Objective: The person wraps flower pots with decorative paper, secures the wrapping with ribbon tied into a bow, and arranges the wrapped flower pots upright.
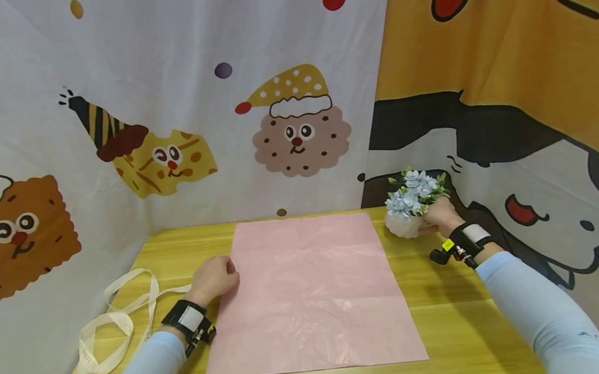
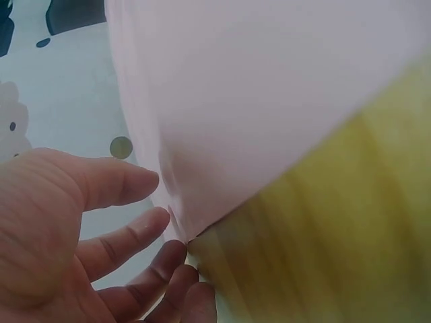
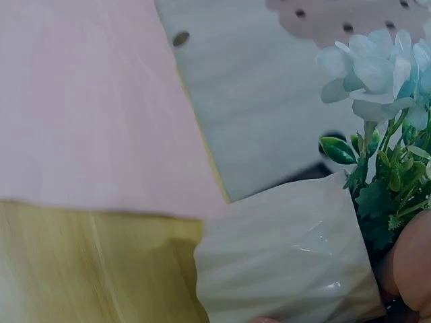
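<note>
Much of the space beyond the fingers of the left hand (image 1: 214, 279) and the right hand (image 1: 441, 216) is taken up by printed cloth (image 1: 287, 35). Beneath the fingers, a wood-grained bench (image 1: 470, 338) is seen. Between the two sets of fingers, a pink sheet (image 1: 313, 297) is spread on the bench, its left edge met just beside the left fingers. On the outer side of the left fingers, a pale ribbon (image 1: 153, 291) is laid in loose loops. The left fingers are slightly bent and parted, with nothing gripped. By the right fingers, a white ribbed pot (image 3: 283, 262) is held near the sheet's far right corner; whether it is lifted cannot be told. Beside the right thumb, pale blue flowers (image 1: 411, 193) with green leaves (image 3: 338, 151) are set in the pot. Behind the fingers, black bands (image 1: 461, 239) are worn at both wrists.
</note>
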Motion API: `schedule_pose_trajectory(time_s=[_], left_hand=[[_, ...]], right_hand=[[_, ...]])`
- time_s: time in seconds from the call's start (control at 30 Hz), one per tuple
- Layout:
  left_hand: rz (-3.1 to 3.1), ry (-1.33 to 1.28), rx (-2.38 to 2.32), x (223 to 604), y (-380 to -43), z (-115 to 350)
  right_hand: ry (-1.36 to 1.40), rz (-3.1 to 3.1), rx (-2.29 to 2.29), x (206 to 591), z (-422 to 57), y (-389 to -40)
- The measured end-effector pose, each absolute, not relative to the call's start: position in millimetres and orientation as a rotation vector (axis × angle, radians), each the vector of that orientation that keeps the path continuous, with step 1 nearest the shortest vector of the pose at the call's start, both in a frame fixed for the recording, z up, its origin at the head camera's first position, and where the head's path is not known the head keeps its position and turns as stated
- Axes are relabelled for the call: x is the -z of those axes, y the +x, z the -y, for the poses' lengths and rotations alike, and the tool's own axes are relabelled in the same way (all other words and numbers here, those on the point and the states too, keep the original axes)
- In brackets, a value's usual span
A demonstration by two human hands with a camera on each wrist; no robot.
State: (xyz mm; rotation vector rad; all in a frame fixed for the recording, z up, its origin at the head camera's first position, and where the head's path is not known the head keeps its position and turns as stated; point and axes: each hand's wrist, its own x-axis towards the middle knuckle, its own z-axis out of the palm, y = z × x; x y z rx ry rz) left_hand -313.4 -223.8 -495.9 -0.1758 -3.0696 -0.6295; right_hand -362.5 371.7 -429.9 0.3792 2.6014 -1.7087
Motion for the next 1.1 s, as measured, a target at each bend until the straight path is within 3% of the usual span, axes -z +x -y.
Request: schedule_pose_trajectory(time_s=[0.57, 1.1], left_hand=[[3.081, -0.159, 0.576, 498.4, -311.8, 227.7], [3.061, -0.167, 0.55, 494.6, -308.2, 223.8]], right_hand=[[-0.105, -2.487, 1.609, 421.6, -284.8, -344.3], [-0.33, -2.479, 1.442, 436.8, -226.6, -338.9]])
